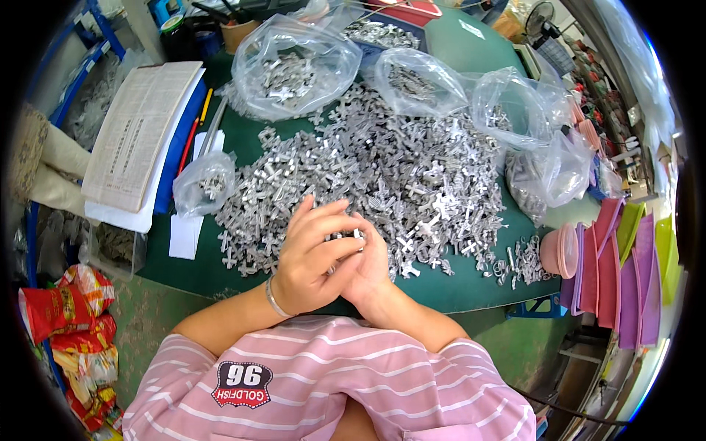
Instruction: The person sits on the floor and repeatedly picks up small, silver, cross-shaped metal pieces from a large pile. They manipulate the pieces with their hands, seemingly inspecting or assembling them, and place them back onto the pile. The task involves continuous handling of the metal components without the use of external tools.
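Observation:
A wide heap of small silver metal crosses (434, 162) covers the middle of the green table. At its near edge my two hands are cupped together in front of my chest. My left hand (312, 250), with a bracelet (275, 297) on the wrist, curls its fingers over the palm of my right hand (373, 261). Between them a few small silver metal pieces (356, 234) show; the fingers hide the rest. To the right of the heap lies a small group of loose silver metal parts (529, 263).
Clear plastic bags (250, 59) of metal pieces line the far side. At left are a printed paper stack (140, 136), a red pencil (187, 147) and a small bag (195, 187). A pink cup (560, 250) and colourful bins (629, 272) stand at right.

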A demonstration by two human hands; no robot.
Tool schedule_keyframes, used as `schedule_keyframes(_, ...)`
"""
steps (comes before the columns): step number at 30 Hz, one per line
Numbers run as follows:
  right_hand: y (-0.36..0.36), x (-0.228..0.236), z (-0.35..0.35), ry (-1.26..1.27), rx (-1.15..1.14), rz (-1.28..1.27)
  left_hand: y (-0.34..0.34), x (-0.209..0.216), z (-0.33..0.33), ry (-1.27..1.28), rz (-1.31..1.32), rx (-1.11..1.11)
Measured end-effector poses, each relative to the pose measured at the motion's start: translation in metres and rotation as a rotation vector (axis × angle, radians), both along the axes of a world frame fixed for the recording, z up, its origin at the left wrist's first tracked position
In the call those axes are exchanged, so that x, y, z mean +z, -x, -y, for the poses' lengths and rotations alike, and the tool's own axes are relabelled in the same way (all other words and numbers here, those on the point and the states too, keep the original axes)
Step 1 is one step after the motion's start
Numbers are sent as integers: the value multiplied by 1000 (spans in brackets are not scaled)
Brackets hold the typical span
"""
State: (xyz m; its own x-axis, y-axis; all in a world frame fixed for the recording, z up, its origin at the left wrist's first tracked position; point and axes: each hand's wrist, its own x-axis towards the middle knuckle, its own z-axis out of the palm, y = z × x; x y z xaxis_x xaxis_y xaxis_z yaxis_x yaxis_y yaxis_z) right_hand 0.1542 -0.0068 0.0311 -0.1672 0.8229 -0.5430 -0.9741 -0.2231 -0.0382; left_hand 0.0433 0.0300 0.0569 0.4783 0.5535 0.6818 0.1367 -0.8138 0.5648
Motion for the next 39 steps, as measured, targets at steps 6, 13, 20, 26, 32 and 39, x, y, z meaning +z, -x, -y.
schedule_keyframes(6,-91,11,-35,-338,-329,-191,26,-19,-4,261,177,32)
schedule_keyframes(13,-320,55,-117,-129,-833,711,64,-33,9,498,217,273)
schedule_keyframes(20,-249,38,-127,-102,-707,1323,133,-43,25,663,-239,492)
schedule_keyframes(26,-91,32,-42,-623,5,1953,110,-54,33,522,-371,342)
schedule_keyframes(32,-14,-17,-18,-907,398,2428,73,-68,25,348,-208,307)
schedule_keyframes(39,-15,-43,-17,-1017,224,2358,73,-66,25,613,-59,213)
